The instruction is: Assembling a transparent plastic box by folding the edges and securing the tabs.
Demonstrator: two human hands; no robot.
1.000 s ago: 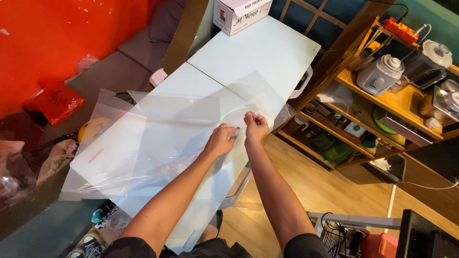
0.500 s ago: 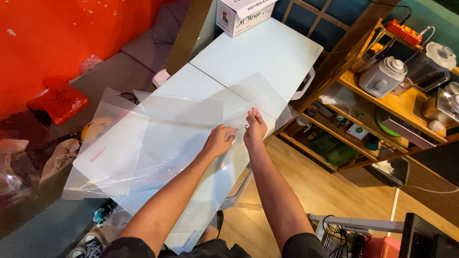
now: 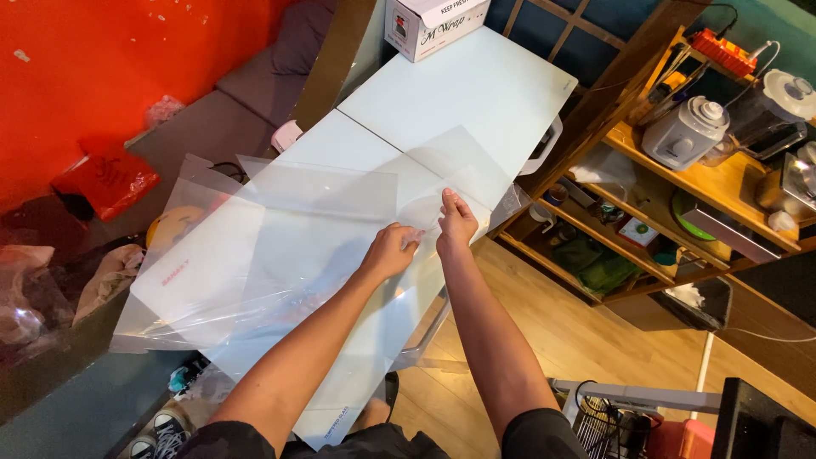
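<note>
Clear plastic sheets (image 3: 280, 246), glossy and limp, spread over a smooth white table (image 3: 476, 93) beside wooden shelves (image 3: 671, 187); left hand (image 3: 389, 252) and right hand (image 3: 456, 224) apparently pinch one sheet's edge between their fingertips.

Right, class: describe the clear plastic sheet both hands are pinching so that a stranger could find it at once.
Start at the long white table below the orange wall. Near its front edge, the left hand and right hand meet on the clear plastic sheet. It is see-through and glossy and overhangs the table's left side, unlike the white cardboard box at the far end.
</note>
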